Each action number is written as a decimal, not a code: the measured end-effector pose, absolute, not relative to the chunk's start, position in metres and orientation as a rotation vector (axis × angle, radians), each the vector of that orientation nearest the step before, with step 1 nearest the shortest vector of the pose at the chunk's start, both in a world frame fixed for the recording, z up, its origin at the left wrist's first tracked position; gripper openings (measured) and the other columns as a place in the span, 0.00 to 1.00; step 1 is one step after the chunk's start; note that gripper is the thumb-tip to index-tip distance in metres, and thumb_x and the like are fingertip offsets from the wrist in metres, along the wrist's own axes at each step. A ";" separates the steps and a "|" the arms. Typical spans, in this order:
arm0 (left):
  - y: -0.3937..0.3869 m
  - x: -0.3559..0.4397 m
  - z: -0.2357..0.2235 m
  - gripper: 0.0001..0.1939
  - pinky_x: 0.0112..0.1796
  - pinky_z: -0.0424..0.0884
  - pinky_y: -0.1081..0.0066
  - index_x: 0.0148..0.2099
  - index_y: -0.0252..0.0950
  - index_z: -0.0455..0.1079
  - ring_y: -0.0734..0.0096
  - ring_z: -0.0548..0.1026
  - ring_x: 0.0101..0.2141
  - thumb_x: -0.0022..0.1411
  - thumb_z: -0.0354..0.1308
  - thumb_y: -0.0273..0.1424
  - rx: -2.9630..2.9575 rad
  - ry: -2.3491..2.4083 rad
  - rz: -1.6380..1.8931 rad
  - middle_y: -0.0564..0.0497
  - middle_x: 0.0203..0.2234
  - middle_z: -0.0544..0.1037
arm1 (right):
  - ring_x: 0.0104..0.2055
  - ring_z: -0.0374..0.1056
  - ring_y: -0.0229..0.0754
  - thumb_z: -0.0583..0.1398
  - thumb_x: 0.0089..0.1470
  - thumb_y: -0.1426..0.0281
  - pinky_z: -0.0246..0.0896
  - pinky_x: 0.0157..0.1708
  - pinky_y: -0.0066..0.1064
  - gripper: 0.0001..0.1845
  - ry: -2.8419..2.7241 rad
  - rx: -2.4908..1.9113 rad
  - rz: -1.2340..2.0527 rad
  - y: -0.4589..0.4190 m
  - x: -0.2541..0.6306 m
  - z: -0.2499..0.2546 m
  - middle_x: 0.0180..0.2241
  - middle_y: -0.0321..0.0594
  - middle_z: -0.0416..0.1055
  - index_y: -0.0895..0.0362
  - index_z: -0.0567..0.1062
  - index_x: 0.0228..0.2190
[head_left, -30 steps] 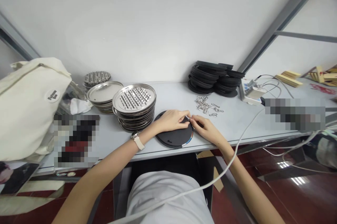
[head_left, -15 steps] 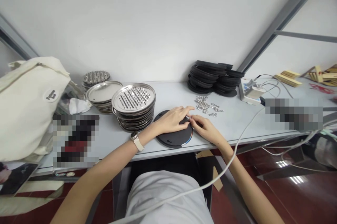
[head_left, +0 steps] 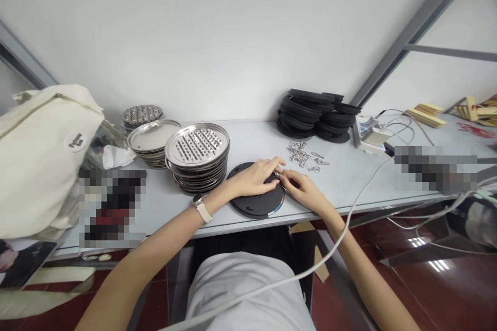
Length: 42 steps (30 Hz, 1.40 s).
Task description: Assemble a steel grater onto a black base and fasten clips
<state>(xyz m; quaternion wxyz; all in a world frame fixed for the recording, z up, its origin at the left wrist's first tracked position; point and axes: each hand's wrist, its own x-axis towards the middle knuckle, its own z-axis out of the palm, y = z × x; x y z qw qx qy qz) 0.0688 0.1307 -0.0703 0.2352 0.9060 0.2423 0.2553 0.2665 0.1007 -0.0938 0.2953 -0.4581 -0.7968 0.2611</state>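
A round black disc (head_left: 264, 204) lies flat near the table's front edge, with a coloured strip on its right rim and a small slot in its lower left. My left hand (head_left: 254, 178) rests on its top, thumb and index finger apart. At the right rim, my right hand (head_left: 297, 185) pinches a small shiny metal piece (head_left: 277, 174), probably a clasp; the fingers hide most of it. Beyond my hands lies a loose pile of small silvery metal clasps and rings (head_left: 298, 153).
To the left stand stacks of round metal grater plates (head_left: 198, 145) and plain metal discs (head_left: 153, 137). Black round pieces (head_left: 306, 111) are piled against the wall. A power strip (head_left: 368, 137), wooden pieces (head_left: 425, 115) and a cream bag (head_left: 42, 160) flank them. A white cable (head_left: 353, 212) crosses my right forearm.
My left index finger has lifted and straightened away from my right fingertips, uncovering the small metal piece. My right hand keeps its pinch at the rim; the disc stays in place.
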 end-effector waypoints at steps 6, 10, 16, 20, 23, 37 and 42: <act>0.133 0.070 -0.074 0.21 0.50 0.68 0.63 0.56 0.36 0.54 0.62 0.73 0.48 0.62 0.53 0.28 2.433 0.639 0.703 0.42 0.46 0.74 | 0.26 0.55 0.37 0.50 0.63 0.63 0.51 0.28 0.30 0.18 -2.102 -1.227 0.703 0.100 0.266 -0.095 0.22 0.33 0.58 0.56 0.61 0.23; 0.134 0.071 -0.075 0.22 0.50 0.68 0.63 0.56 0.37 0.54 0.63 0.73 0.48 0.61 0.53 0.26 2.402 0.628 0.703 0.43 0.45 0.75 | 0.25 0.54 0.36 0.50 0.62 0.63 0.50 0.26 0.29 0.17 -2.081 -1.225 0.707 0.101 0.267 -0.096 0.22 0.33 0.57 0.56 0.61 0.22; 0.134 0.071 -0.075 0.22 0.49 0.69 0.63 0.56 0.37 0.54 0.63 0.74 0.48 0.61 0.53 0.26 2.388 0.615 0.715 0.43 0.45 0.75 | 0.24 0.53 0.36 0.50 0.62 0.64 0.50 0.26 0.29 0.17 -2.102 -1.207 0.694 0.101 0.268 -0.095 0.21 0.32 0.55 0.55 0.58 0.22; 0.134 0.070 -0.075 0.22 0.50 0.68 0.64 0.56 0.37 0.55 0.64 0.74 0.48 0.61 0.53 0.26 2.390 0.615 0.710 0.44 0.45 0.75 | 0.25 0.54 0.37 0.50 0.63 0.62 0.50 0.26 0.29 0.18 -2.091 -1.217 0.720 0.099 0.267 -0.093 0.22 0.33 0.56 0.55 0.59 0.22; 0.134 0.070 -0.075 0.22 0.50 0.68 0.64 0.57 0.37 0.56 0.63 0.73 0.48 0.61 0.53 0.26 2.428 0.623 0.720 0.44 0.45 0.75 | 0.25 0.54 0.37 0.50 0.63 0.61 0.51 0.26 0.29 0.18 -2.053 -1.226 0.736 0.099 0.266 -0.094 0.22 0.32 0.56 0.55 0.59 0.23; 0.132 0.070 -0.070 0.16 0.51 0.64 0.61 0.53 0.37 0.61 0.61 0.69 0.47 0.62 0.52 0.27 2.611 0.689 0.702 0.46 0.43 0.74 | 0.29 0.62 0.39 0.50 0.64 0.63 0.56 0.31 0.30 0.16 -2.125 -1.185 0.650 0.101 0.269 -0.095 0.26 0.37 0.67 0.56 0.66 0.26; 0.132 0.071 -0.069 0.16 0.51 0.64 0.60 0.52 0.37 0.61 0.61 0.70 0.46 0.61 0.52 0.27 2.606 0.688 0.691 0.46 0.43 0.74 | 0.28 0.61 0.39 0.50 0.63 0.63 0.55 0.30 0.29 0.16 -2.134 -1.190 0.633 0.102 0.270 -0.097 0.25 0.36 0.65 0.56 0.66 0.26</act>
